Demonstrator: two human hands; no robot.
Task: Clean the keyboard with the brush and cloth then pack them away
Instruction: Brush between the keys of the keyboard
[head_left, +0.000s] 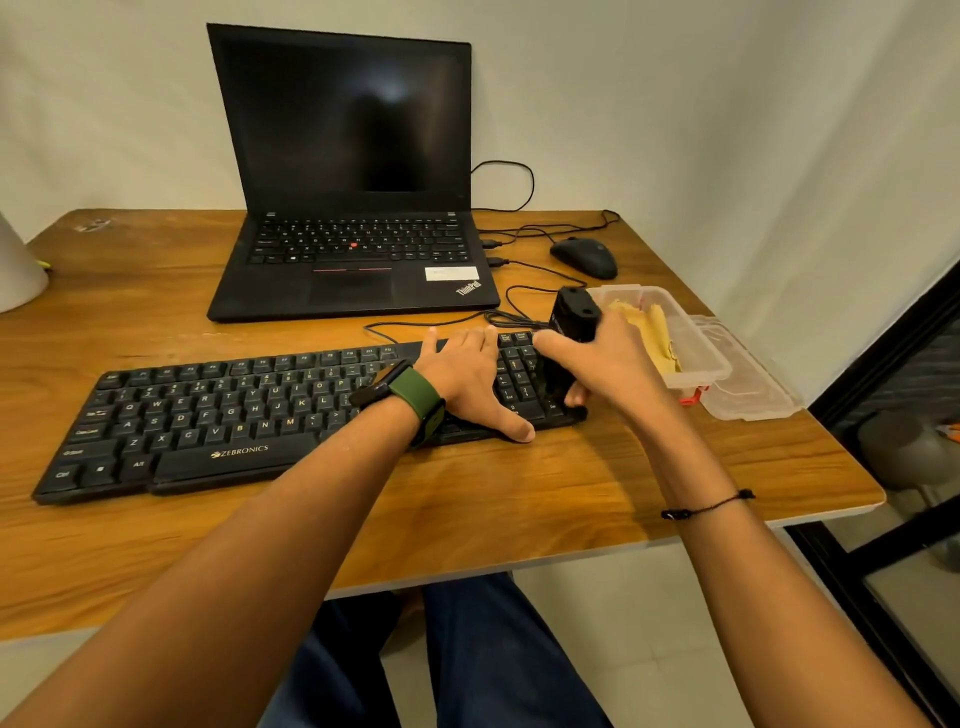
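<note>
A black keyboard (208, 415) lies across the wooden desk (467, 509). My left hand (467, 379) rests flat on its right part, fingers spread, with a green watch strap on the wrist. My right hand (608, 364) grips a black brush (571, 317) upright over the number pad, bristle end down on the keys. A yellow cloth (654, 332) lies inside a clear plastic box (696, 358) just right of the keyboard.
An open black laptop (353, 208) stands behind the keyboard, screen dark. A black mouse (584, 257) and several cables lie at the back right. The box's clear lid (748, 384) rests near the desk's right edge. A white object (18, 270) sits far left.
</note>
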